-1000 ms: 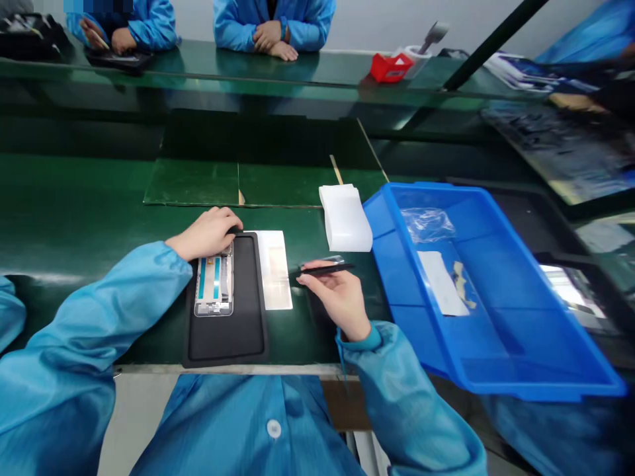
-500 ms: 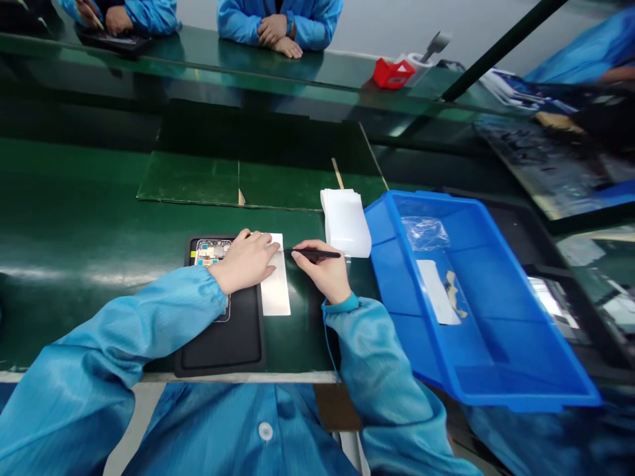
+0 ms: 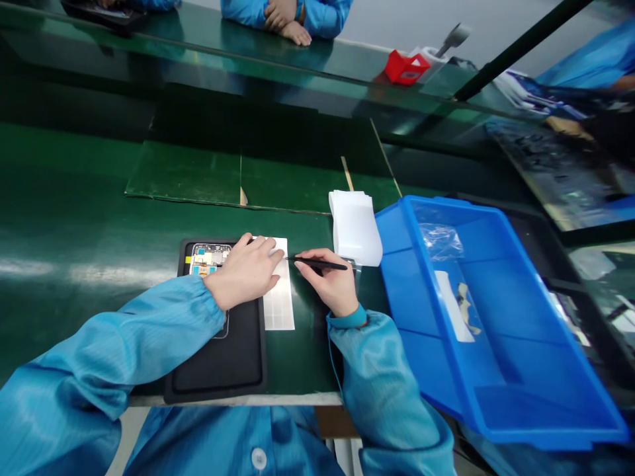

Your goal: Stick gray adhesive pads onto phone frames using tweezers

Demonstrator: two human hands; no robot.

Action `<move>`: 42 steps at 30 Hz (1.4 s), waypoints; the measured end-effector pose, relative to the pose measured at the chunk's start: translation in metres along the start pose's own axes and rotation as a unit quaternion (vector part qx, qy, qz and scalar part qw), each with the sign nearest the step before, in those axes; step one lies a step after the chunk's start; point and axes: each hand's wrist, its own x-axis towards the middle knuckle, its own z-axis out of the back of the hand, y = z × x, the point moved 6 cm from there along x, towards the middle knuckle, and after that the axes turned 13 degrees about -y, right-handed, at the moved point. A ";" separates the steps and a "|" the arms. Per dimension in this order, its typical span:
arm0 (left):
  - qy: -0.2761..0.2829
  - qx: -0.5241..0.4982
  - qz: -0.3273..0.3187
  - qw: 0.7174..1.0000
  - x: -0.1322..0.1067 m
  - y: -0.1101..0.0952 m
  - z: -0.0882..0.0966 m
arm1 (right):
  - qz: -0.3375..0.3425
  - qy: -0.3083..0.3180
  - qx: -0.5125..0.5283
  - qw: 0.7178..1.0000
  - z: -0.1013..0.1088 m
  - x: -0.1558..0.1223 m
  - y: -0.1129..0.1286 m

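Note:
My left hand [image 3: 247, 272] lies with its fingers spread over the upper part of a white label sheet [image 3: 279, 307] on the green table. Its wrist crosses a black tray [image 3: 221, 370], in which an opened phone [image 3: 202, 259] with bare circuit parts lies partly hidden under hand and sleeve. Pinched in my right hand [image 3: 333, 284] is a pair of slim black tweezers [image 3: 322, 263], pointing left. The tip is at the sheet's right edge, close to my left fingertips; whether it grips anything is too small to tell.
A stack of white sheets [image 3: 354, 228] sits beyond my right hand. To the right stands a blue bin [image 3: 501, 297] holding plastic film and paper scraps. A glass-like ledge runs across the back, with a red box [image 3: 405, 67] and a co-worker's folded arms [image 3: 288, 20].
The whole view has shifted slightly. Both hands keep nearly the same place at the sheet, with the tweezers still in my right hand. A co-worker at the upper left has mostly left the view.

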 end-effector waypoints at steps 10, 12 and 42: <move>0.002 -0.006 0.001 1.000 0.000 -0.001 0.001 | -0.003 -0.012 0.010 1.000 0.001 0.000 -0.003; 0.002 -0.008 0.002 1.000 0.000 -0.001 0.001 | 0.000 -0.011 0.007 1.000 0.001 0.000 -0.002; 0.002 -0.016 0.005 1.000 0.000 0.000 0.000 | -0.040 -0.043 0.075 0.995 0.007 -0.003 -0.004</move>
